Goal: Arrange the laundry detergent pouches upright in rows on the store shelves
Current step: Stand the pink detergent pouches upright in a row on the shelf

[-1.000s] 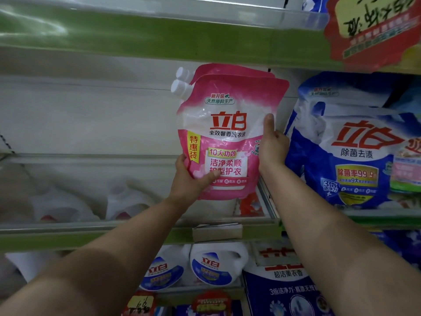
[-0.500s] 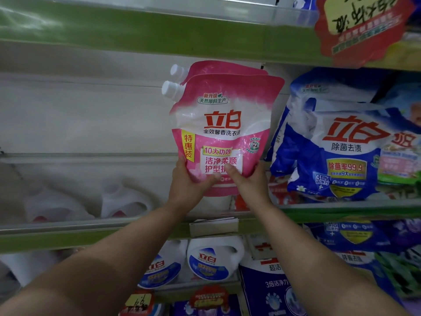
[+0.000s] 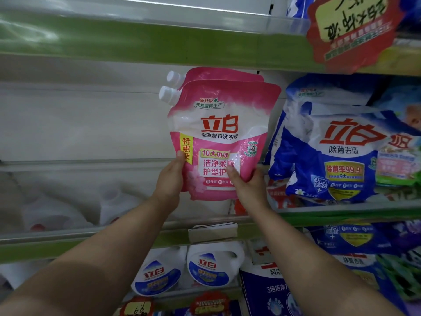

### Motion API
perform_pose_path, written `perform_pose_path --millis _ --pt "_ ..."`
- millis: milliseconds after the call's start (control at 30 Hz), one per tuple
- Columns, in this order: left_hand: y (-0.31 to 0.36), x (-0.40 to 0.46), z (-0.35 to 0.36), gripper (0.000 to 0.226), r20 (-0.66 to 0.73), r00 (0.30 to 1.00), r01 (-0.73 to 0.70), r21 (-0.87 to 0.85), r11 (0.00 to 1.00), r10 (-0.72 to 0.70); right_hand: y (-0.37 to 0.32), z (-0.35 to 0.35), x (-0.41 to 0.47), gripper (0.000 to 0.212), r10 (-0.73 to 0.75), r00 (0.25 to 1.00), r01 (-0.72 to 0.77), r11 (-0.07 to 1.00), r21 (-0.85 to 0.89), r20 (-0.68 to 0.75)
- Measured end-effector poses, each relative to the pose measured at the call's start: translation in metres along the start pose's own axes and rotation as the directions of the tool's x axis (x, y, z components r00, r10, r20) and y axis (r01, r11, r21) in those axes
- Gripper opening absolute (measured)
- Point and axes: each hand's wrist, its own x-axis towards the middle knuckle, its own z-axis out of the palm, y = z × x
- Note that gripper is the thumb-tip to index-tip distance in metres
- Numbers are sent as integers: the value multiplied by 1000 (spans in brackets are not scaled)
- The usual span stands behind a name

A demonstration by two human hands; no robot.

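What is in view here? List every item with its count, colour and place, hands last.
pink plastic detergent pouches with white screw caps: two, pink and white, one behind the other, upright on the middle shelf, front one held.
blue plastic detergent bags: at least two, blue and white, right of the pink pouches.
white plastic detergent jugs: two, white with blue labels, lower shelf.
green shelf edge: green, above the pouches.
red scalloped price sign: one, red and yellow, upper right.
left hand: grips the front pouch's lower left edge.
right hand: grips its lower right corner.
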Motion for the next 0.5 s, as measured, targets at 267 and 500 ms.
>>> perform_pose_path --millis 267,500 --pt "10 7 0 49 -156 987 -20 60 998 29 -2 -4 -2 85 22 1000 -22 999 32 -11" --pt "32 13 7 38 -155 965 -197 94 976 210 -33 -7 6 59 -57 997 62 990 126 -47"
